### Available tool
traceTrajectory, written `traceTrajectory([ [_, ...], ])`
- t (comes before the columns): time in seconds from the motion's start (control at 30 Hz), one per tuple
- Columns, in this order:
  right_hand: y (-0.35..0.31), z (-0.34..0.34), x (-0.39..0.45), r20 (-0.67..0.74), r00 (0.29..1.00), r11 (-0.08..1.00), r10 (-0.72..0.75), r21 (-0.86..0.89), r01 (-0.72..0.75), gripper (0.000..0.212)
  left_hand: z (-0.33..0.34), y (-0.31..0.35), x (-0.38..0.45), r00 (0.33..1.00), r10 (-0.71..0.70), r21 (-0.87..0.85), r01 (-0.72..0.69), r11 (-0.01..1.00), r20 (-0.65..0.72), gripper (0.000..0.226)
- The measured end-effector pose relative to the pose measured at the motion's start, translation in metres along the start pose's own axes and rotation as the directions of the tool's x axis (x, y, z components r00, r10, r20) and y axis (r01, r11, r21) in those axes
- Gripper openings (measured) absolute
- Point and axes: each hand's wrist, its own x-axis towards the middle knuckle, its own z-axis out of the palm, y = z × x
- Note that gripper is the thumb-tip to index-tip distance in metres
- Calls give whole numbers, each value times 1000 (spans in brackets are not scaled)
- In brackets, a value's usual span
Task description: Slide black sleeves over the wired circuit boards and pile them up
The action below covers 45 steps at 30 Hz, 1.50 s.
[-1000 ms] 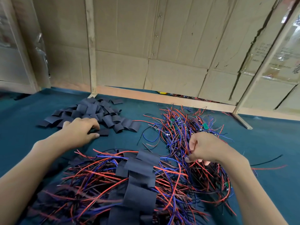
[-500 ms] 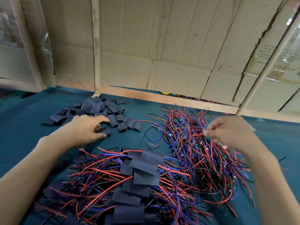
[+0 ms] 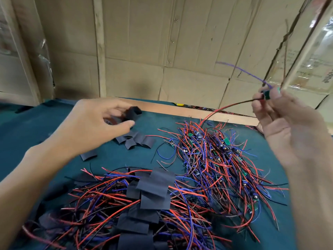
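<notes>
On the table (image 3: pixel 27 130), the pile of sleeved boards (image 3: pixel 142 210) lies nearest the viewer, left of centre. The heap of bare wired boards (image 3: pixel 214 159) lies to its right and further back, the two touching where their wires overlap. Loose sleeves (image 3: pixel 134 140) lie behind the sleeved pile, left of the bare heap. The left hand (image 3: pixel 93 127) is above those sleeves, holding one sleeve (image 3: pixel 132 113) clear of the table. The right hand (image 3: pixel 288 127) is raised right of the bare heap, holding one wired board (image 3: pixel 266 94) at its fingertips. A cardboard wall (image 3: pixel 162 51) stands behind the table.
</notes>
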Motion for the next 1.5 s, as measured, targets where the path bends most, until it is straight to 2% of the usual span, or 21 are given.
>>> traceTrajectory([
  [0.17, -10, 26, -14, 26, 999, 981, 24, 191, -29, 9, 20, 41, -12, 984, 50, -185, -17, 983, 171, 32],
  [0.37, -10, 42, -25, 96, 993, 950, 70, 297, -95, 14, 24, 58, -19, 968, 135, -298, -67, 952, 212, 33],
  [0.73, -3, 43, -25, 150, 977, 949, 151, 254, -185, 15, 23, 62, -19, 967, 170, -393, -83, 916, 192, 35],
  [0.97, -1, 44, -23, 71, 981, 950, 180, 247, -192, 19, 24, 60, -20, 951, 191, -362, -93, 928, 245, 41],
  [1.17, 0, 43, -21, 17, 973, 930, 230, 290, -225, 12, 24, 63, -20, 939, 215, -281, -136, 950, 269, 42],
  [1.3, 2, 42, -20, 13, 966, 927, 259, 278, -253, 10, 26, 63, -20, 938, 220, -298, -137, 945, 268, 42],
  [1.4, 1, 40, -21, 49, 970, 941, 236, 237, -241, 11, 26, 62, -20, 942, 211, -312, -125, 942, 260, 41],
  [1.5, -1, 38, -24, 198, 972, 986, 127, 80, -145, 17, 25, 64, -20, 953, 188, -315, -108, 943, 236, 40],
])
